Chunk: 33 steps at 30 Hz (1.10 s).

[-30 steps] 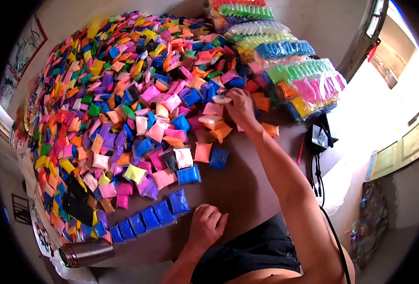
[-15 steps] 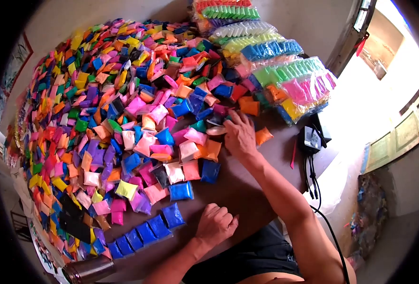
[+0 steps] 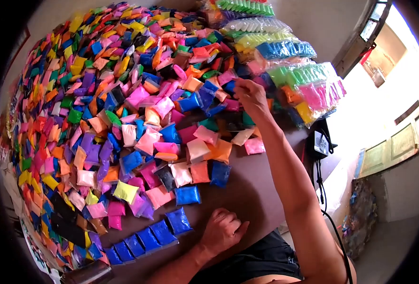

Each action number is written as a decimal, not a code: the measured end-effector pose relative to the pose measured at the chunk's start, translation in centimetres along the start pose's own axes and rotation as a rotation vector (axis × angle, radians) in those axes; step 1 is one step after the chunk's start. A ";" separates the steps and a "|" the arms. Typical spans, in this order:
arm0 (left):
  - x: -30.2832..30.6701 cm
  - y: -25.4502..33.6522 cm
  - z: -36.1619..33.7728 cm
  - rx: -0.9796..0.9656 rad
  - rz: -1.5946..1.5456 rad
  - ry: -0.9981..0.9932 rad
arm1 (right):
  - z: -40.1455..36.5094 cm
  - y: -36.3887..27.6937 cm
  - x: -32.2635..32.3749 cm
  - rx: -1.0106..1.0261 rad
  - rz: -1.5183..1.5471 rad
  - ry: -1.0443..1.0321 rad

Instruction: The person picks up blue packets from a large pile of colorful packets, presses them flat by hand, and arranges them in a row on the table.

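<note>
My right hand (image 3: 253,98) is at the right side of a big heap of small coloured packets (image 3: 138,97), its fingers bent down and drawn together beside a blue packet (image 3: 229,86). Whatever the fingertips grip is hidden. Below that wrist lie a pink packet (image 3: 254,146) and a cream packet (image 3: 242,137). My left hand (image 3: 223,230) rests in a loose fist on the near part of the table (image 3: 254,177), with no packet showing in it. To its left runs a slanting row of several dark blue packets (image 3: 148,239). A single blue packet (image 3: 188,195) lies just above the row.
Clear bags of sorted packets (image 3: 304,78) are stacked at the back right. A black device (image 3: 319,143) with cables stands at the table's right edge. Near the front left is a dark metallic cylinder (image 3: 88,273). An open doorway (image 3: 384,111) is on the right.
My right hand has moved up and away, deeper along the heap's edge. The orange packet beside its wrist is gone from there; a pink one now shows. The view has shifted slightly.
</note>
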State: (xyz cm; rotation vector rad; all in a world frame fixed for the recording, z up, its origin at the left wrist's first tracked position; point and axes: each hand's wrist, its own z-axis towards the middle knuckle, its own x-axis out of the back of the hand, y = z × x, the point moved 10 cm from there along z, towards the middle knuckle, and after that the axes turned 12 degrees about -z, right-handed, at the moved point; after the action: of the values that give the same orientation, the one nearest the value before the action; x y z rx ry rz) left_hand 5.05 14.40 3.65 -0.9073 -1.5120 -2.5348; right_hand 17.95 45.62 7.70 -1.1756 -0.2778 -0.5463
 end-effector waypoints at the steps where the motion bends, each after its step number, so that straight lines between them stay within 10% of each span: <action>1: 0.1 0.0 0.0 0.001 -0.024 0.010 | 0.5 0.3 -1.2 0.000 0.004 -0.008; 5: 0.3 -0.1 -0.1 -0.001 -0.063 0.010 | -0.3 -2.4 -7.3 -0.043 -0.399 -0.293; 9: 0.8 0.0 -0.2 0.004 -0.056 0.038 | -0.7 -3.0 -8.6 0.008 -0.444 -0.153; 17: 1.1 -0.4 -0.1 0.014 -0.194 0.077 | -7.1 -6.4 -3.2 -0.191 0.448 -0.196; 25: 1.4 -0.2 0.2 -0.003 -0.215 0.069 | -10.2 -3.4 1.1 -0.307 0.260 -0.006; 33: 1.8 -1.4 0.3 0.049 -0.448 0.099 | -20.8 -2.3 2.1 -0.509 0.905 -0.307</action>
State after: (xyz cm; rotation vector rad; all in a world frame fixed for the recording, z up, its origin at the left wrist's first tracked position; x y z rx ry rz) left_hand 3.24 15.78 3.50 -0.4658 -1.9154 -2.7595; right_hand 16.94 25.19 2.83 -1.7179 0.1625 0.3905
